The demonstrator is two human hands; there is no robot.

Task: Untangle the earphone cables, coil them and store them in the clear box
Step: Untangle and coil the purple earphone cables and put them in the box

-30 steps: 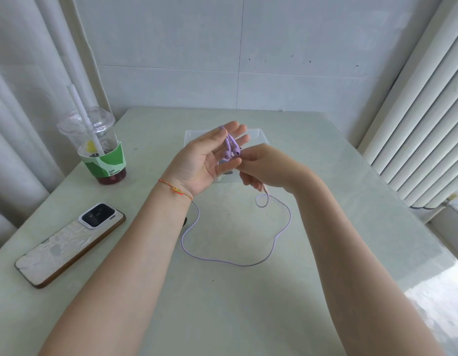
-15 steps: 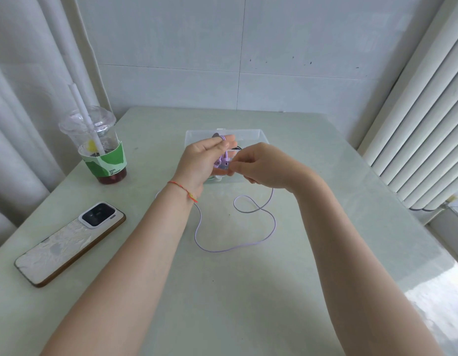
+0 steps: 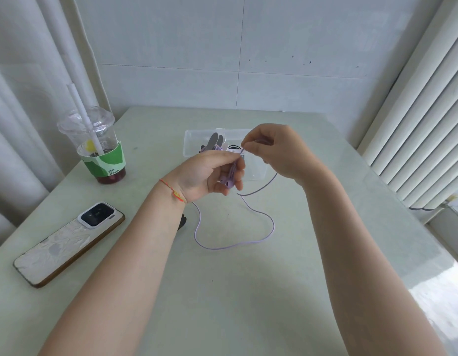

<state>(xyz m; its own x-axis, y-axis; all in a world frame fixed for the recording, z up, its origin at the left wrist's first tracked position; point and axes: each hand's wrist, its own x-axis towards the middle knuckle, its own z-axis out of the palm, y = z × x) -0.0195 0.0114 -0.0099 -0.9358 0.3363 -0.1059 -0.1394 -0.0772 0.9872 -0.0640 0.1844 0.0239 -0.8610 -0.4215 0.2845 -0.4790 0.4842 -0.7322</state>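
Counter (image 3: 235, 304): pale green, filling the lower half of the frame, with both my forearms reaching up over it from the bottom edge
Phone (image 3: 68, 242): lies face down at lower left, its camera block at the far end, well apart from the cable
Loose cable (image 3: 263, 237): the purple earphone cable hangs from my hands and rests on the counter at centre frame in one open loop; a darker stretch rises from it toward my right hand
Left hand (image 3: 209, 173): centre of the frame, palm facing me, a red thread bracelet on the wrist; my fingers are curled round a bundle of the purple cable, and the purple earbuds (image 3: 227, 181) poke out below them
Right hand (image 3: 276, 150): just right of the left one and slightly higher, thumb and forefinger pinching a strand of the cable right at the top of the bundle
Clear box (image 3: 197, 142): sits on the counter directly behind my hands, mostly hidden by them; dark cables show inside, but I cannot tell how much else it holds
Drink cup (image 3: 102, 150): at upper left, clear plastic with a domed lid, white straw, green sleeve and dark red liquid at the bottom
Far end: white tiled wall, curtain on the left, ribbed white panels on the right
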